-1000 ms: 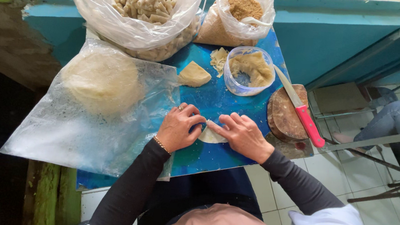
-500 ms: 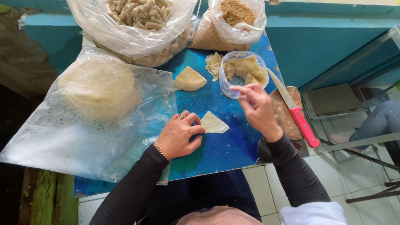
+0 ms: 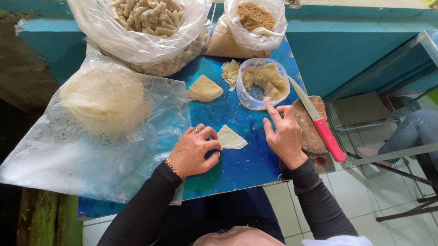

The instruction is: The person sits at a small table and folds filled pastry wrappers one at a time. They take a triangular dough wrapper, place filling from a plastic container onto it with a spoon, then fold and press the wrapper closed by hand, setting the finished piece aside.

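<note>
A folded wrapper, pale and triangular, lies flat on the blue table, near its front edge. The left hand rests beside it with fingers curled loosely, fingertips touching the wrapper's left edge; it grips nothing. The right hand is just right of the wrapper, apart from it, fingers spread and released, the index finger stretched up to the rim of a clear tub.

The tub holds a mass of yellowish filling, heaped toward its far side, with bare bottom showing at the near side. Left of the tub lie a second folded piece and some pale scraps. Right of the tub a knife with a red handle lies across a round wooden board, its blade pointing at the tub.

At the far edge stand two open plastic bags: a large bag full of finished pale rolls, and a smaller bag of brown crumbs with a white spoon in it. To the left a flat plastic bag holds a round stack of thin wrappers at its far end.
</note>
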